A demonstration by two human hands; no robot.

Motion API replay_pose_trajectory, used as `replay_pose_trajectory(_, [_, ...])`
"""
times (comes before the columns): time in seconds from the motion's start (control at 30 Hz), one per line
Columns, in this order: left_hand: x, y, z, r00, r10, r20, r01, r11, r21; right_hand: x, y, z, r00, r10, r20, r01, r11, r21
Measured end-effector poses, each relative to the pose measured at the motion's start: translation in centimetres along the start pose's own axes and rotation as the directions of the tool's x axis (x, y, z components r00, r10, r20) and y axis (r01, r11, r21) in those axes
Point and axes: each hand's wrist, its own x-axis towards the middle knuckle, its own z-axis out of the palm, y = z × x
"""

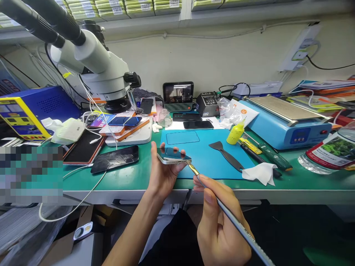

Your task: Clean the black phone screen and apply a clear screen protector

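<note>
My left hand (163,177) is wrapped round a smartphone (172,155), its glossy face up and one short edge turned towards me. Between the fingers of my right hand (222,221) is a slim paintbrush (230,212) with a grey-blue handle and a gold ferrule. The bristle tip touches, or is very close to, the right end of the phone's near edge. Both hands are above the front of the blue mat (202,170). On that mat lie a black plastic scraper (227,157) and a yellow squeeze bottle (235,133).
A microscope (102,74) towers at left, near a cracked phone (116,159) and a white cable. At right are a blue heating plate machine (288,125), a green-handled screwdriver (274,157), a white wipe (260,173) and a large clear bottle (330,151).
</note>
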Motion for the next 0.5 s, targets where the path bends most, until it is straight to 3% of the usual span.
replay_pose_trajectory(0.33, [0.3,-0.1,0.1,1.000,-0.011,0.001,0.011,0.999,-0.036,0.2,-0.3,0.0,0.999,0.036,-0.017,-0.038,0.996,-0.078])
replay_pose_trajectory(0.43, [0.4,-0.1,0.3,1.000,0.002,-0.004,-0.002,0.999,-0.035,0.0,-0.1,0.1,0.991,0.114,-0.065,-0.123,0.980,-0.156])
replay_pose_trajectory(0.5, [0.6,0.0,0.4,1.000,-0.004,0.006,0.004,1.000,-0.025,-0.4,1.0,0.2,0.980,0.181,-0.077,-0.188,0.978,-0.090])
